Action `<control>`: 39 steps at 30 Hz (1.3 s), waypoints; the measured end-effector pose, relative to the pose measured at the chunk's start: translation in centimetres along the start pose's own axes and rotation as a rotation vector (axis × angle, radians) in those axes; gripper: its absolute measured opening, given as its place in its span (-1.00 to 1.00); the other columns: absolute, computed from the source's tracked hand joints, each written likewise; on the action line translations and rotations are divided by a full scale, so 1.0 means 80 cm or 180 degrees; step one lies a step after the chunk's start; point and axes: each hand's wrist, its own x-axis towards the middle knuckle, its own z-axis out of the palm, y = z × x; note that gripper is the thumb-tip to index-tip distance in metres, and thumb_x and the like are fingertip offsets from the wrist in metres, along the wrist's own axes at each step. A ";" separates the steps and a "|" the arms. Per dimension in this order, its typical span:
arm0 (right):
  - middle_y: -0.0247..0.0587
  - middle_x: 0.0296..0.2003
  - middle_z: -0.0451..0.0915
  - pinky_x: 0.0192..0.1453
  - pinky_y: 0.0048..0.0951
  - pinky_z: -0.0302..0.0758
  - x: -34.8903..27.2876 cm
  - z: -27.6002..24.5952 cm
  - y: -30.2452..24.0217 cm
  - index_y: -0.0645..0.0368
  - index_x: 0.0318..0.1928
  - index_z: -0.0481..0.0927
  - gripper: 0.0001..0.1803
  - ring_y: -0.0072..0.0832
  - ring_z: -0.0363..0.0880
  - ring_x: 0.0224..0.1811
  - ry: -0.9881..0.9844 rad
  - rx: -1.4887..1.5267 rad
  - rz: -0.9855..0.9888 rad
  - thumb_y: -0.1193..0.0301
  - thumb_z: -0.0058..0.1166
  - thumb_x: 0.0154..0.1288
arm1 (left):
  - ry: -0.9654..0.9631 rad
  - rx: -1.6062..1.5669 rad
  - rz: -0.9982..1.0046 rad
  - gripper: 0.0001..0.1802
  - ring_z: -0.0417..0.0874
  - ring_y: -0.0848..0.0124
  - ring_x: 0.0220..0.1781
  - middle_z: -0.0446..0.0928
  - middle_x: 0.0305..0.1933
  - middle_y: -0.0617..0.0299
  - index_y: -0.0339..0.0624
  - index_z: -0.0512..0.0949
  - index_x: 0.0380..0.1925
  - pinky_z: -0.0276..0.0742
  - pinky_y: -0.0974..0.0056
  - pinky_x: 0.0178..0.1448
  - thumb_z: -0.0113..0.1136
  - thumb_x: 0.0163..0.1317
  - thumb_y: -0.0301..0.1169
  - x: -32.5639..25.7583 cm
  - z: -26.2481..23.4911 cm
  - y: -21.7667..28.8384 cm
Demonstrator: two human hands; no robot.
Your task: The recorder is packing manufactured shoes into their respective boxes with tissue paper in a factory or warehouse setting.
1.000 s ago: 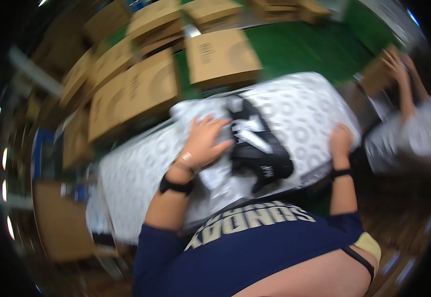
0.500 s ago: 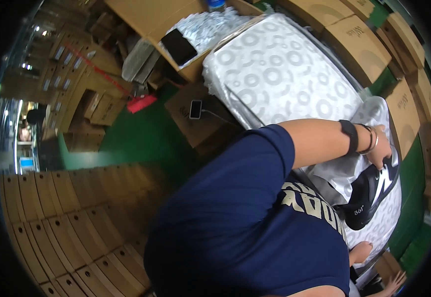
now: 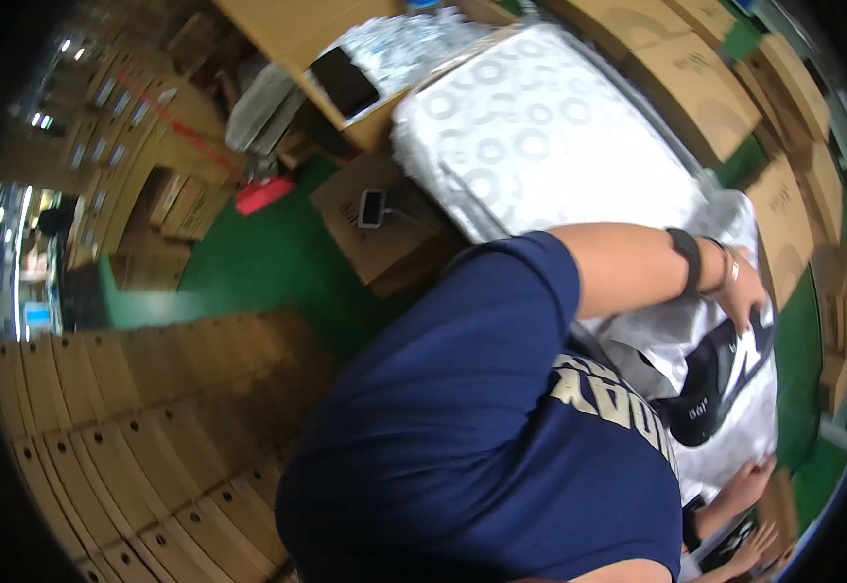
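My left hand (image 3: 740,294), with a dark band and bracelets at its wrist, is closed on a black sneaker (image 3: 705,389) with white side markings, at the shoe's opening. The toe points toward my body. Under and beside the shoe lies a crumpled white and silvery sheet (image 3: 652,335) over a padded, ring-patterned surface. At the lower right edge, a forearm (image 3: 725,500) reaches to the sheet's edge. Below it is a spread hand (image 3: 756,546). I cannot tell whether either is my right one; my torso hides where the arms begin.
A ring-patterned white cover (image 3: 550,126) spreads ahead. Cardboard boxes (image 3: 691,92) line the far right. Stacked shoe boxes (image 3: 103,437) stand at the lower left. An open carton (image 3: 277,39) holds crumpled packets and a black tablet (image 3: 344,81). A phone (image 3: 372,208) rests on a brown box (image 3: 389,253).
The view has shifted slightly. My left hand keeps its hold on the sneaker. At the lower right, the forearm has come further out from beside my torso, and the spread hand has moved left.
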 end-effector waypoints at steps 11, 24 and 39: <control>-0.34 -0.53 0.38 -0.11 -0.26 0.34 -0.050 -0.072 -0.266 0.17 -0.26 0.45 -0.75 -0.46 0.39 -0.42 -0.0293 0.1014 -0.5107 0.37 -0.09 0.01 | 0.1639 -0.4199 -0.1034 -0.10 0.35 0.34 0.09 0.25 0.12 0.10 -0.18 -0.14 0.25 0.34 0.20 0.09 0.22 0.01 -0.35 -0.056 -0.086 0.099; 0.24 0.04 0.30 0.15 -0.35 0.30 0.274 0.203 -0.189 0.16 0.15 0.27 -0.16 -0.05 0.31 0.10 -0.1508 0.1719 -0.0153 0.10 0.22 -0.18 | 0.0548 -0.2065 -0.2834 -0.31 0.46 0.40 -0.27 0.48 -0.20 0.06 -0.43 0.29 0.05 0.42 0.32 -0.20 0.16 0.05 -0.10 0.105 -0.090 -0.232; 0.11 -0.33 0.49 -0.17 -0.23 0.37 0.248 0.177 -0.176 0.35 0.10 0.20 -0.24 -0.18 0.48 -0.33 -0.0527 0.3914 0.1793 -0.14 -0.29 0.21 | -0.0259 -0.3504 -0.1737 -0.22 0.39 0.28 0.05 0.41 0.01 0.01 -0.08 0.25 0.15 0.33 0.21 0.08 -0.31 0.14 0.28 0.065 -0.085 -0.179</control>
